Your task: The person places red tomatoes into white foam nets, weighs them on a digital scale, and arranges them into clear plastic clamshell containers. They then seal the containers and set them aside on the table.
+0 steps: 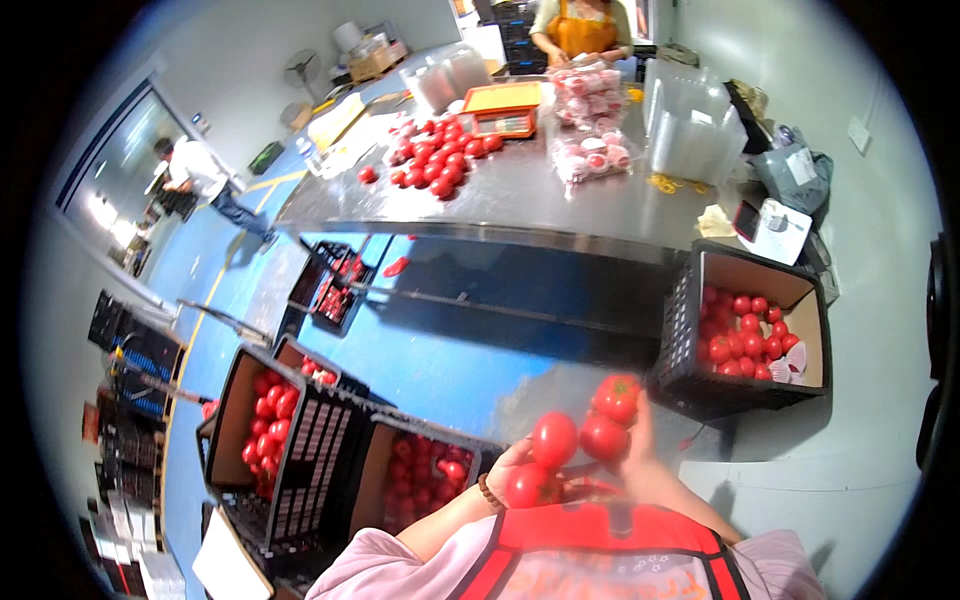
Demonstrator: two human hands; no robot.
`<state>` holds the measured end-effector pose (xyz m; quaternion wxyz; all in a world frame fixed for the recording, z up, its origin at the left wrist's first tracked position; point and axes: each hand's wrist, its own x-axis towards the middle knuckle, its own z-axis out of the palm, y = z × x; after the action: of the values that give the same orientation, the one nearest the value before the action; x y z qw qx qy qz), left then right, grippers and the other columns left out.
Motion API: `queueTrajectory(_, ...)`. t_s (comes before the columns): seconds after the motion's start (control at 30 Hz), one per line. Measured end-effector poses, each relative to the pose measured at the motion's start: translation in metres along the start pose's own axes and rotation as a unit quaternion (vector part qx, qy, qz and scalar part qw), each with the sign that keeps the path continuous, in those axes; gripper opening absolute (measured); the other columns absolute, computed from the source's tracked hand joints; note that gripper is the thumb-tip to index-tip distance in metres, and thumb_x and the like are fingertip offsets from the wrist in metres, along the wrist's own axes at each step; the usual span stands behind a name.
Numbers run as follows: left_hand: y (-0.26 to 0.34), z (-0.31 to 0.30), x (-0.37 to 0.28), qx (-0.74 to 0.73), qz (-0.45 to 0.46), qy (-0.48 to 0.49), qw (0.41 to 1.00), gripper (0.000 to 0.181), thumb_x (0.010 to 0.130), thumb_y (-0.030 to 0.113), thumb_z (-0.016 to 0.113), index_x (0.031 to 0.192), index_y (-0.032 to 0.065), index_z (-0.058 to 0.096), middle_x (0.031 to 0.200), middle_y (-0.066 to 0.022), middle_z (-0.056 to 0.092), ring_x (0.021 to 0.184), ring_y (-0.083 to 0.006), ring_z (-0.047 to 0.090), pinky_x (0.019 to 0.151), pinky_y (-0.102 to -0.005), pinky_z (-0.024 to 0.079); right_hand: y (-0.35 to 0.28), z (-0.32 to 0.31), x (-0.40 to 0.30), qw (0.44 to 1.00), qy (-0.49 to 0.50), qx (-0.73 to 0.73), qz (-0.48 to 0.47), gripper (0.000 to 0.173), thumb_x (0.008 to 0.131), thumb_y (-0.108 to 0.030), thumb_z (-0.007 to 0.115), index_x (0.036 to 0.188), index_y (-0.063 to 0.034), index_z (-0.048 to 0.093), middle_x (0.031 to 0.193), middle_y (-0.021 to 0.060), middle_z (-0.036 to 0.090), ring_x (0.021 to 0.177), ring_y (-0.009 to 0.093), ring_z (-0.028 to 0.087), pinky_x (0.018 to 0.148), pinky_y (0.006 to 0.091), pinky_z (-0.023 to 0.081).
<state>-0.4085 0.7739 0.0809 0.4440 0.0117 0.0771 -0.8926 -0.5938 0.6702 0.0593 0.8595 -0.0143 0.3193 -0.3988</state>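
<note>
Both my hands are held up in front of the red apron, full of tomatoes. My left hand (517, 455), a beaded bracelet at its wrist, holds a tomato (555, 439) and a lower one (532, 486). In my right hand (639, 442) are a tomato with its green calyx showing (616, 399) and another just below (604, 438). Below left of my hands, a black plastic crate (373, 480) contains more tomatoes. A lined crate (686, 337) with tomatoes and foam net sleeves stands at the right. Loose tomatoes (435, 157) lie on the steel table.
The steel table (510, 202) spans ahead, bearing an orange scale (501, 112), bagged tomatoes (592, 154), clear plastic containers (686, 127) and a phone (746, 220). A person in an orange apron (581, 34) stands behind it; another person (199, 172) is at the left. A tilted tomato crate (311, 465) stands lower left.
</note>
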Motion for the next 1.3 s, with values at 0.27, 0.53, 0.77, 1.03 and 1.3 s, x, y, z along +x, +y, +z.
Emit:
queueTrajectory(0.27, 0.135, -0.001, 0.054, 0.023, -0.004, 0.042, 0.999, 0.079, 0.089, 0.037, 0.062, 0.149, 0.0062, 0.022, 0.112, -0.0207, 0.061, 0.101, -0.0320, 0.062, 0.093, -0.0418, 0.050, -0.059, 0.031, 0.091, 0.998, -0.022, 0.050, -0.009, 0.066, 0.081, -0.062, 0.064, 0.124, -0.0120, 0.053, 0.116, 0.0079, 0.062, 0.097, 0.024, 0.062, 0.086, 0.0483, 0.051)
queueTrajectory(0.53, 0.242, -0.009, 0.123, 0.013, 0.015, 0.078, 0.997, 0.060, 0.095, 0.043, 0.053, 0.139, 0.0037, 0.039, 0.108, -0.0167, 0.063, 0.098, -0.0291, 0.063, 0.090, -0.0405, 0.052, -0.139, 0.067, 0.163, 0.997, -0.021, 0.038, -0.056, 0.062, 0.083, -0.056, 0.065, 0.123, -0.0105, 0.054, 0.117, 0.0065, 0.063, 0.095, 0.021, 0.063, 0.085, 0.0461, 0.051)
queueTrajectory(0.77, 0.291, -0.020, 0.158, 0.038, 0.125, 0.097, 0.987, 0.054, 0.098, 0.039, 0.049, 0.140, 0.0067, 0.037, 0.136, -0.0169, 0.049, 0.094, -0.0261, 0.062, 0.094, -0.0457, 0.048, -0.193, 0.083, 0.266, 0.998, -0.044, 0.024, -0.033, 0.052, 0.087, -0.045, 0.066, 0.125, -0.0129, 0.050, 0.111, 0.0078, 0.061, 0.098, 0.025, 0.062, 0.081, 0.0485, 0.052)
queueTrajectory(1.03, 0.404, -0.004, 0.155, -0.013, 0.342, 0.168, 0.925, 0.053, 0.095, 0.038, 0.051, 0.134, 0.0043, 0.041, 0.124, -0.0180, 0.056, 0.087, -0.0250, 0.063, 0.086, -0.0417, 0.050, -0.198, 0.164, 0.410, 0.995, -0.080, -0.053, 0.026, 0.051, 0.087, -0.029, 0.069, 0.131, -0.0187, 0.044, 0.116, 0.0103, 0.056, 0.097, 0.029, 0.061, 0.078, 0.0475, 0.054)
queueTrajectory(1.3, 0.589, 0.026, 0.149, -0.015, 0.332, 0.151, 0.931, 0.036, 0.098, 0.035, 0.049, 0.123, 0.0080, 0.051, 0.109, -0.0128, 0.060, 0.086, -0.0270, 0.063, 0.080, -0.0411, 0.054, -0.160, 0.261, 0.599, 0.976, -0.065, -0.203, -0.042, 0.059, 0.087, -0.021, 0.069, 0.136, -0.0192, 0.037, 0.117, 0.0112, 0.055, 0.090, 0.029, 0.065, 0.073, 0.0445, 0.057)
